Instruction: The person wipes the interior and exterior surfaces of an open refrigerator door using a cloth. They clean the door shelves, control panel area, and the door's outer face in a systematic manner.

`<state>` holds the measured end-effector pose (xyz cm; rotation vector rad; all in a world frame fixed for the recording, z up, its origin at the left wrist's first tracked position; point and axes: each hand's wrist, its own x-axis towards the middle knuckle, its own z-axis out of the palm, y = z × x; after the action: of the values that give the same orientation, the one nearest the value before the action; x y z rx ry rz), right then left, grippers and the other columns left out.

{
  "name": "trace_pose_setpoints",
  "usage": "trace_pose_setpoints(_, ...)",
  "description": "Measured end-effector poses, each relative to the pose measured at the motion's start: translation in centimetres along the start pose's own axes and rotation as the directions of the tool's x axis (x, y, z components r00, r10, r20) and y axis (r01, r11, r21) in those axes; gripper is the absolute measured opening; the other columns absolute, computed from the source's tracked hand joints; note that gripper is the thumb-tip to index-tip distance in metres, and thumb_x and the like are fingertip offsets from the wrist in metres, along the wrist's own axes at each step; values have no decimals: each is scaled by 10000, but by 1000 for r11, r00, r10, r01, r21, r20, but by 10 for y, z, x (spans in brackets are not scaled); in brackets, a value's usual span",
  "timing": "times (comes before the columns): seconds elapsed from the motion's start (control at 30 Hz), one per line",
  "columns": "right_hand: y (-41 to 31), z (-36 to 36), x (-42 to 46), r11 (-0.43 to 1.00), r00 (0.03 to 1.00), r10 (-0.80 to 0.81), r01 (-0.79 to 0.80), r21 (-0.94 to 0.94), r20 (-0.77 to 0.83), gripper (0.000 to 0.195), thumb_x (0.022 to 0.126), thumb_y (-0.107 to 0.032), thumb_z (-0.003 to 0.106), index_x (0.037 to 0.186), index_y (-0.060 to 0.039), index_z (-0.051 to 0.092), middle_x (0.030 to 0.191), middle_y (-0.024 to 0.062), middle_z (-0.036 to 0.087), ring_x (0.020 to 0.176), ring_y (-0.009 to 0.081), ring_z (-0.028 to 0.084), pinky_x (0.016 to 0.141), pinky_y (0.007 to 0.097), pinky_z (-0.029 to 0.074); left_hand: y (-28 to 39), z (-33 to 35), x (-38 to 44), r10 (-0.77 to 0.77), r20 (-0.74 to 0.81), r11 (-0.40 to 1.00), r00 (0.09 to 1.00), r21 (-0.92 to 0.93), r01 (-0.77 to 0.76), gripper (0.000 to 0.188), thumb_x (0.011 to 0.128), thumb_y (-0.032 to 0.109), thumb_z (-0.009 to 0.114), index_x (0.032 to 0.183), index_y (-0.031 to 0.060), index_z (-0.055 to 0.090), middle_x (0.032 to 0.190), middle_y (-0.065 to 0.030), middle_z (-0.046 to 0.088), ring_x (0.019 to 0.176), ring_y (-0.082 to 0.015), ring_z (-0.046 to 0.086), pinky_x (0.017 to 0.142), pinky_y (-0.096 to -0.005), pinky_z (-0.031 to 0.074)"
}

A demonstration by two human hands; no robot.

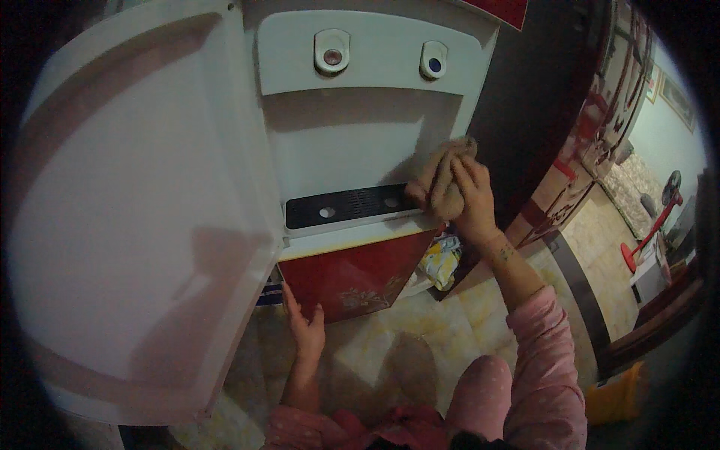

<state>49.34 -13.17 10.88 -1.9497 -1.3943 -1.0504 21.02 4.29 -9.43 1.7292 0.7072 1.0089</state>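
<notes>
My right hand point(475, 197) is closed on a bunched brown cloth point(448, 183), held at the right end of the black drip tray point(354, 206) of a white water dispenser point(360, 138). Two round buttons or taps, one reddish point(332, 57) and one blue point(434, 64), sit on the panel above. My left hand point(305, 326) holds nothing; its fingers are apart and rest against the left edge of the dispenser's red, flower-patterned lower door point(360, 275).
A large white appliance or cabinet point(140, 225) stands close on the left. A yellow and white bag point(441, 263) lies beside the dispenser. Farther right are a patterned door or panel point(596, 129), a red fan point(652, 230) and a yellow object point(616, 396).
</notes>
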Motion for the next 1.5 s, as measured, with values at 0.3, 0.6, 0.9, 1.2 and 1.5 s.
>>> trace_pose_setpoints(0.3, -6, 13, 15, 997, 986, 80, -75, 36, -148, 835, 592, -17, 750, 1366, -55, 439, 1343, 184, 435, 1202, 388, 423, 1030, 428, 371, 7, 3, 1, -44, -12, 998, 999, -39, 43, 922, 812, -59, 604, 1527, 152, 62, 1538, -194, 158, 1387, -342, 270, 1077, -461, 315)
trace_pose_setpoints(0.6, -35, 24, -97, 965, 982, 164, -179, 190, 90, 697, 603, -30, 752, 1263, -44, 529, 1239, 186, 528, 1134, 405, 484, 981, 441, 416, 1, 5, 2, -16, -17, 999, 1000, -29, 15, 929, 801, -53, 619, 1525, 143, 69, 1538, -201, 148, 1402, -355, 229, 1074, -469, 312)
trace_pose_setpoints(0.9, -137, 33, -35, 1000, 874, -2, 16, -25, 485, 646, 637, -107, 725, 1234, 37, 522, 1265, 185, 530, 1187, 382, 471, 947, 390, 465, -6, 13, 1, -30, -81, 997, 996, -73, 24, 940, 798, -47, 626, 1527, 166, 73, 1520, -192, 172, 1389, -332, 240, 1078, -477, 299)
trace_pose_setpoints(1.2, -192, 65, -24, 977, 922, -137, 66, 204, 361, 682, 613, -140, 718, 1241, 35, 516, 1221, 153, 571, 1072, 332, 544, 883, 380, 496, -23, 16, -2, -45, -7, 990, 999, -137, 44, 878, 816, -34, 621, 1517, 109, 112, 1507, -183, 183, 1369, -314, 283, 1064, -419, 328)
trace_pose_setpoints(1.5, -81, 4, -53, 988, 890, 142, -154, -6, 433, 704, 577, -103, 774, 1235, -19, 536, 1209, 139, 591, 1142, 363, 521, 900, 400, 492, -7, 14, 0, -58, -73, 998, 996, -24, 56, 876, 818, -40, 614, 1520, 139, 120, 1527, -203, 171, 1367, -329, 293, 1051, -451, 347)
